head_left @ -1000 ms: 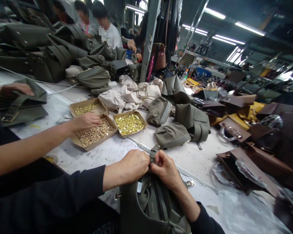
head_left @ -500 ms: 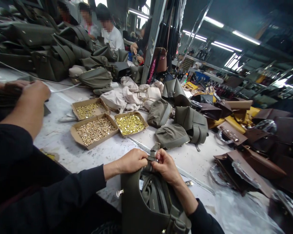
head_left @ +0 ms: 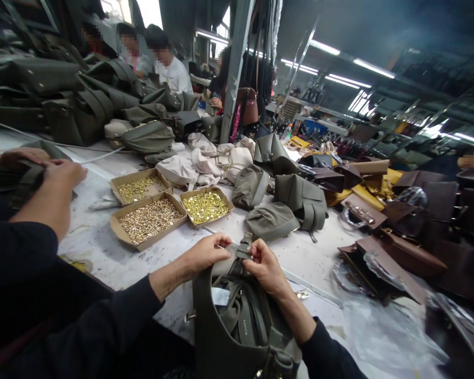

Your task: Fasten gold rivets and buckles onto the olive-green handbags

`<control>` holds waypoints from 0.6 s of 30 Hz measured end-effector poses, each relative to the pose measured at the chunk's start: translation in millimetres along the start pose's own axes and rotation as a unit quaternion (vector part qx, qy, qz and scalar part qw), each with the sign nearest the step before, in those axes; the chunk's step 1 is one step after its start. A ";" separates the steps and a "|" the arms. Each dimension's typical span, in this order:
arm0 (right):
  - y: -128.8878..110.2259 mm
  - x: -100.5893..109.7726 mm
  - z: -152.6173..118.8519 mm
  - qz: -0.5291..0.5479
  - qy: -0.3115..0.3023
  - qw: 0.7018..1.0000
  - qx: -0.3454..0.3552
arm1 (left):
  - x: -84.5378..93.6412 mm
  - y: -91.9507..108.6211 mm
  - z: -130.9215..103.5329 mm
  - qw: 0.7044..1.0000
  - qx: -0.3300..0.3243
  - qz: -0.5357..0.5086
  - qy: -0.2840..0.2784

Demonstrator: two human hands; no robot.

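Observation:
An olive-green handbag point(head_left: 217, 342) stands before me at the front edge of the table, its mouth gaping and a dark zipped lining point(head_left: 243, 321) showing inside. At its far side a short strap with a metal buckle point(head_left: 246, 242) sticks up. My right hand point(head_left: 266, 266) pinches this strap between thumb and fingers. Just left of the strap is my left hand point(head_left: 205, 255), its thumb and fingers apart with nothing between them, close over the bag's rim. A small metal clasp point(head_left: 189, 317) juts from the bag's left side.
Three cardboard trays point(head_left: 142, 245) of small gold-coloured metal pieces sit beyond my left hand. Olive bags point(head_left: 300, 197) and pale cloth pouches point(head_left: 177, 169) lie behind. Brown bags point(head_left: 414, 252) fill the right side. A co-worker's hands point(head_left: 59, 176) work at the left.
My left hand has let go of the strap and drawn slightly left, its fingers parting. The right hand keeps its pinch on the strap. The view has shifted slightly.

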State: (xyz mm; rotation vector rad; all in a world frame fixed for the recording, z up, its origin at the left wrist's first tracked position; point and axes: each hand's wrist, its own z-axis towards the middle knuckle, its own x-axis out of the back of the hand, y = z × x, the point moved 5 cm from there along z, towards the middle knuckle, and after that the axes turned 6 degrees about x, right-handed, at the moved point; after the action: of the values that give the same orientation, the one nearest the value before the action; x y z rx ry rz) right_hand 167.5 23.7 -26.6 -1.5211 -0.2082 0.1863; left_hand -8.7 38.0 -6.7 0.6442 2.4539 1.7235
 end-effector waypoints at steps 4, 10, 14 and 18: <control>-5.7 1.4 -4.1 -0.069 0.017 0.997 0.039 | -4.9 4.9 1.0 0.992 0.072 -0.003 -0.100; -18.9 4.3 -11.4 -0.201 0.035 0.977 0.070 | -13.0 12.4 -1.0 0.992 0.081 0.007 -0.098; -25.8 3.2 -13.4 -0.237 0.044 0.968 0.072 | -19.0 15.9 -4.6 0.996 0.058 0.017 -0.067; -27.9 2.2 -14.3 -0.231 0.054 0.969 0.076 | -23.4 15.1 -6.2 0.999 0.015 0.031 -0.012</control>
State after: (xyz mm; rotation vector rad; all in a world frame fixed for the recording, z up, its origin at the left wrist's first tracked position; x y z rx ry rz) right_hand 173.1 9.2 0.7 -1.2883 -0.4441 -0.2459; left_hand 15.2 27.9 5.2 0.7465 2.4734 1.6937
